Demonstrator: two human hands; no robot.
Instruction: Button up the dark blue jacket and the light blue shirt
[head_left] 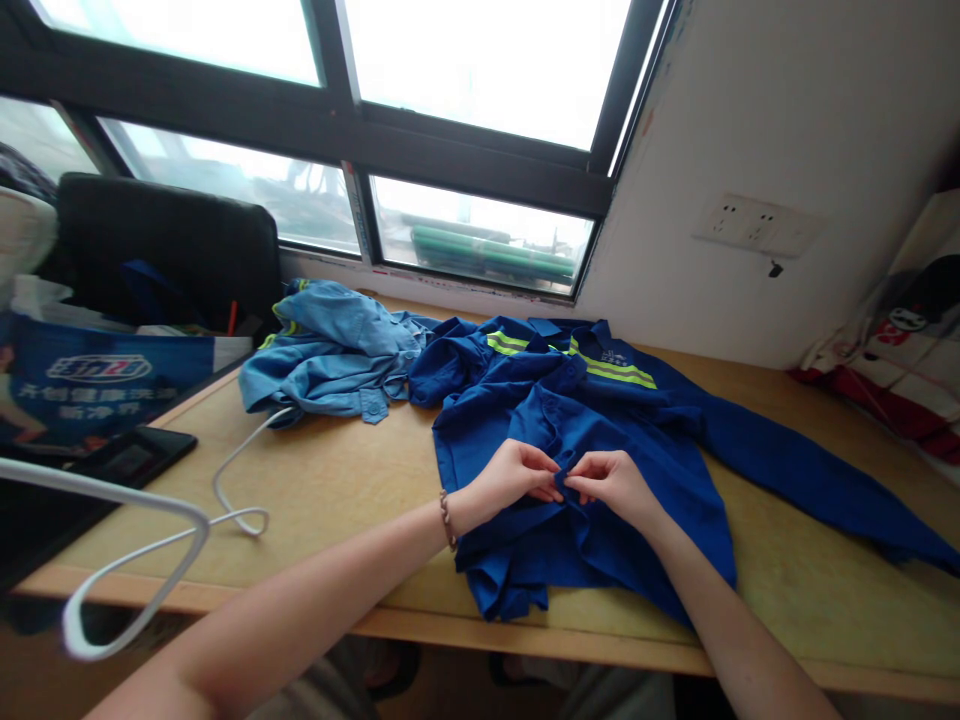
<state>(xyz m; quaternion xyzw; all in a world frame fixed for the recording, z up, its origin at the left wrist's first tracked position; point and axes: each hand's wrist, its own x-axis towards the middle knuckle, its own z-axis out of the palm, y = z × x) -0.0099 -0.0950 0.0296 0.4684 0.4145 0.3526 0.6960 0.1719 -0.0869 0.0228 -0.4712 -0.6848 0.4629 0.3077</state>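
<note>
Both hands are at the middle of the dark blue jacket (645, 430). It lies spread on the wooden table (337, 480) right in front of the person, collar twd the window (480, 130), w/ one sleeve stretched far out to the right. Its lower hem is bunched near the table's front edge.

Left hand (514, 478): fingers curled in tight, thumb & forefinger pinching a bit of the jacket's front edge. Right hand (615, 480): same, fingers narrow, nipping the cloth just opposite. The tips of the 2 hands almost meet. I can't tell if a button sits btwn them, too small on my feed. There's a beaded bracelet (448, 520) on the left wrist.

Yellow-green stripes (615, 370) run across the jacket's upper part.

A crumpled light blue shirt (330, 350) lies to the left, touching the jacket near the window side. A white hanger (191, 512) lies over the table's left front area, well apart from the hands, partly blurred close to the cam.

Far left: black chair (172, 240), blue printed bag (105, 385), black tablet (135, 455). On the right: wall socket (754, 225) and a red & white bag (892, 370).
</note>
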